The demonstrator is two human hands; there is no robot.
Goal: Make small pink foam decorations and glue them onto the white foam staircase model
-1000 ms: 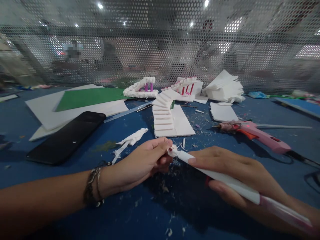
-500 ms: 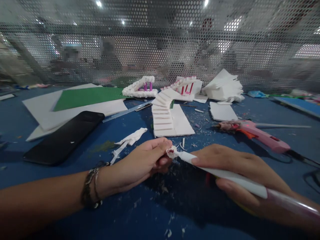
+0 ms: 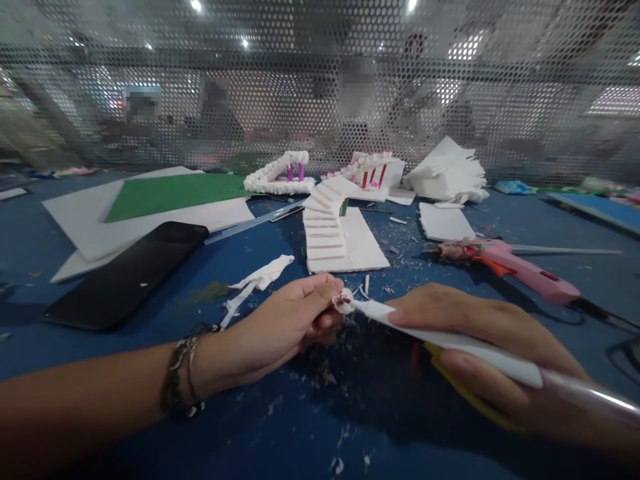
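Observation:
My left hand [image 3: 285, 327] is closed in a pinch on a small crumpled white wad [image 3: 344, 302] at the tip of a long rod wrapped in white paper [image 3: 460, 350]. My right hand [image 3: 480, 340] is wrapped round that rod, forefinger lying along it; the rod's bare pink end runs off to the lower right. Something thin and yellow [image 3: 453, 380] shows under my right fingers. Both hands rest low over the blue table [image 3: 300, 427], amid white scraps.
A black phone [image 3: 127, 273] lies to the left, beside white and green sheets [image 3: 170, 193]. White foam stair models [image 3: 330, 230] stand ahead, a foam stack [image 3: 447, 177] behind. A pink glue gun [image 3: 510, 267] lies right. A perforated screen [image 3: 320, 80] closes the back.
My right hand has slid slightly back along the rod and the yellow thing under it has come into sight. The left hand keeps its pinch on the wad.

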